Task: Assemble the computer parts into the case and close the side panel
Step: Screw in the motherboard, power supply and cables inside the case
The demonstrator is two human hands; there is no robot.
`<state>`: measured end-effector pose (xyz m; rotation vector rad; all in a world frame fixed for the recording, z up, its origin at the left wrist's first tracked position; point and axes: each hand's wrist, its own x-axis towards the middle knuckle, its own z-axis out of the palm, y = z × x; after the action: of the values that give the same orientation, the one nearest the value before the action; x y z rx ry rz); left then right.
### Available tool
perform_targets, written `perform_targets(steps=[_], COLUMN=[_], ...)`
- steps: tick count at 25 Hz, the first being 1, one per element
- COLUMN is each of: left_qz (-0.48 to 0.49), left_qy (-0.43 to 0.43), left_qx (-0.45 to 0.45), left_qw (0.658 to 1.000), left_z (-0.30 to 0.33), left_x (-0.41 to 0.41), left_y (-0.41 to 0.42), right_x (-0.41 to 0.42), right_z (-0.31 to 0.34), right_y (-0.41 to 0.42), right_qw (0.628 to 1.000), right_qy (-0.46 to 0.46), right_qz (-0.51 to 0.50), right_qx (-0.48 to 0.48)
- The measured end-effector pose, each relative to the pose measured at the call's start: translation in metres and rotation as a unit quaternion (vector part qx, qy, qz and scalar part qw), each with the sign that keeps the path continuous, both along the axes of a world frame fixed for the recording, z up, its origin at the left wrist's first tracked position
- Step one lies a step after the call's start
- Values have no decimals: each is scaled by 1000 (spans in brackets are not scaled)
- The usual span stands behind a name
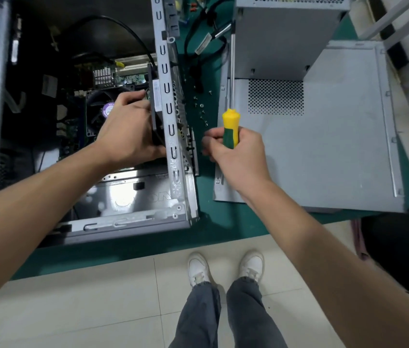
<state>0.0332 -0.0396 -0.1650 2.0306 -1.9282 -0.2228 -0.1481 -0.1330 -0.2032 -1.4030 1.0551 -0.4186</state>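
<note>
Two hands busy | left hand (128, 131) grips black fan (154, 106) (in case (173, 151)) | right hand (236, 151): screwdriver (231, 124)

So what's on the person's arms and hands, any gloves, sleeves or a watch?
Nothing that shows: the left hand and right hand are bare, no gloves, rings or watch, and both forearms are uncovered up to the frame edge, so no sleeves are in view.

A green surface (223, 222) carried the open case (133, 222), loose screws (202, 109), black cables (198, 46) and the flat side panel (323, 151).
</note>
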Motion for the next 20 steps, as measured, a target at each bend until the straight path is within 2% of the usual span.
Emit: perform_targets(steps=[3, 10, 20], left_qz=[-2, -26, -22], left_qy=[13, 16, 30], left_qx=[-16, -34, -23], left_qw=[1000, 999, 999], left_z=[0, 4, 5], left_x=[0, -6, -8], left_y=[0, 0, 1], right_x=[1, 9, 18], right_z=[-8, -11, -16], right_y=[14, 31, 43], right_qw=[999, 999, 997], right_qy=[20, 44, 32], right_qz=[-13, -24, -72], right_qx=[21, 2, -6])
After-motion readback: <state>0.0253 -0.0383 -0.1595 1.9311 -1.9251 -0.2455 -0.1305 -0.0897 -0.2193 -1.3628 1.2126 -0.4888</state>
